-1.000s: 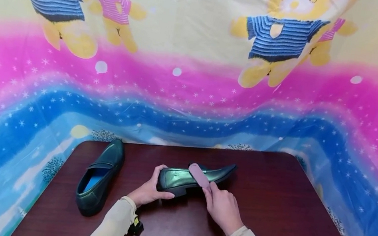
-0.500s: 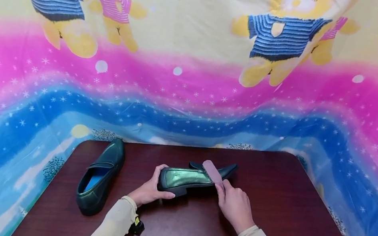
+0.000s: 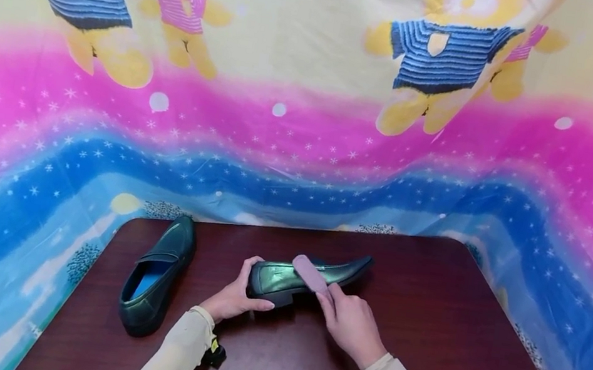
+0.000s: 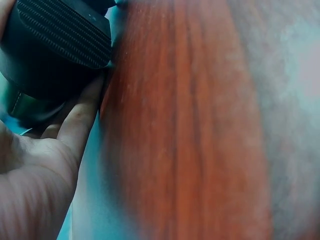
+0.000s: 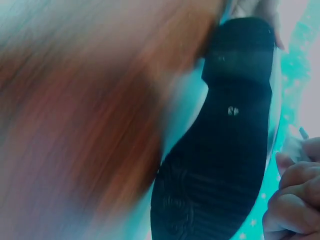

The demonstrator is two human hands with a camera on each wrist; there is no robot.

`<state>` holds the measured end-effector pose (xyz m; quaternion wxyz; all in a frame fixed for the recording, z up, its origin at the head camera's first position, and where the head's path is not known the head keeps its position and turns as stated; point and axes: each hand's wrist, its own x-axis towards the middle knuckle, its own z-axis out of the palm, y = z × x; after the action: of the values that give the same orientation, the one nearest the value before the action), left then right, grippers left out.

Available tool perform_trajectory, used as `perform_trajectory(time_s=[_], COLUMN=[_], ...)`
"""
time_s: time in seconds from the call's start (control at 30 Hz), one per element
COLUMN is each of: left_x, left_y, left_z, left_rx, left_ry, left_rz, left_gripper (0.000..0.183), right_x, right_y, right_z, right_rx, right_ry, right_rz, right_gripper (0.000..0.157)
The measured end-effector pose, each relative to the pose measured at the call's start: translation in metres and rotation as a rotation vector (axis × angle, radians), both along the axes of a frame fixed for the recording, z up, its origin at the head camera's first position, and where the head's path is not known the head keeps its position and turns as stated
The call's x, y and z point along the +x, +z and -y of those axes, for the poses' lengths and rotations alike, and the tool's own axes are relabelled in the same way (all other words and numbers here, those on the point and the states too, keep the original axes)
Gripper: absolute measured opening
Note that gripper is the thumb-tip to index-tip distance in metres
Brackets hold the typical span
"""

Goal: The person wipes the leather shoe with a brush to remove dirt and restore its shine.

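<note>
A dark green loafer (image 3: pixel 271 277) lies tilted on its side over the table, toe to the right. My left hand (image 3: pixel 230 299) grips its heel end, fingers behind and thumb along the near side of the heel. In the left wrist view the ridged heel (image 4: pixel 60 37) sits above the fingers. My right hand (image 3: pixel 357 330) holds a pink, flat-backed brush (image 3: pixel 310 274) by its handle, the head lying against the loafer's upper near the middle. The brush's underside is hidden. From the right wrist, the black sole (image 5: pixel 227 140) faces the camera, beside my curled right fingers (image 5: pixel 295 200).
A matching loafer (image 3: pixel 158 276) with a blue insole stands upright at the left of the dark wooden table (image 3: pixel 457 334). A curtain (image 3: pixel 299 166) printed with bears hangs right behind the table's far edge. A black strap (image 3: pixel 215 352) hangs by the left sleeve.
My right hand slid the brush along the loafer toward the toe, then back left toward the middle. The left hand and both loafers stayed in place.
</note>
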<state>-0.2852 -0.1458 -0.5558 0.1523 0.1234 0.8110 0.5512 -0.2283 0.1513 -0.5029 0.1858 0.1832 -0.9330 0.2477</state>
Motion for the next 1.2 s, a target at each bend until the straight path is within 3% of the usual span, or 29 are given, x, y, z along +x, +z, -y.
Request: perform_trajectory(time_s=[0.1, 0.37, 0.67, 0.8, 1.0, 1.2], left_x=[0.000, 0.000, -0.006, -0.006, -0.004, -0.002], left_y=[0.000, -0.002, -0.001, -0.001, -0.003, -0.001], left_z=[-0.002, -0.003, -0.006, -0.006, -0.004, 0.001], left_rx=[0.014, 0.008, -0.011, -0.013, -0.019, -0.027], left_ry=[-0.018, -0.017, -0.028, -0.025, -0.020, -0.011], left_rz=[0.000, 0.003, -0.021, -0.014, -0.007, -0.010], left_gripper=[0.100, 0.100, 0.101, 0.101, 0.101, 0.100], right_x=[0.001, -0.003, -0.012, -0.016, -0.013, -0.011], right_y=[-0.003, -0.010, 0.001, 0.006, 0.007, 0.003], right_z=[0.004, -0.009, -0.034, -0.041, -0.041, -0.040], right_rx=[0.015, 0.016, -0.044, -0.042, -0.044, -0.006], right_ry=[0.016, -0.039, -0.104, -0.111, -0.110, -0.083], right_rz=[0.014, 0.023, 0.196, 0.227, 0.232, 0.169], right_gripper=[0.027, 0.027, 0.019, 0.017, 0.016, 0.017])
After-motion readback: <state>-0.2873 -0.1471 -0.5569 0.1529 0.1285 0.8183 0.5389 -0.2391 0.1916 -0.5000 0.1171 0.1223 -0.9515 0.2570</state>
